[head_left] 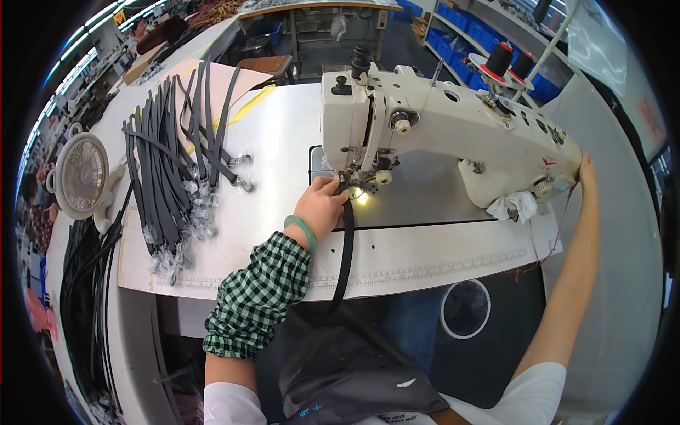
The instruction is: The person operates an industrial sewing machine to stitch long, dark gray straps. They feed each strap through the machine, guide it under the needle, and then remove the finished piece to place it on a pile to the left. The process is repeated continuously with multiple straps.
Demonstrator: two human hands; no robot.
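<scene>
Under the needle of a white sewing machine [439, 106], my left hand [322, 205] pinches a narrow black strap [347, 248]. The strap's far end lies at the presser foot, beside a lit work lamp [361, 197]. From my fingers its tail runs toward me and drops over the table's front edge. A checked sleeve cover and a green bangle are on my left arm. Stretched out to the far right, my right hand [586, 172] is curled round the machine's end, at the handwheel; its fingertips are partly hidden.
Left of the machine, several dark straps [159, 177] with clear-wrapped ends lie on the white table [276, 142]. More black straps [88, 283] hang at the left edge, below a round lamp [83, 176]. Thread spools [500, 58] stand behind the machine; a white cloth [513, 206] rests under its arm.
</scene>
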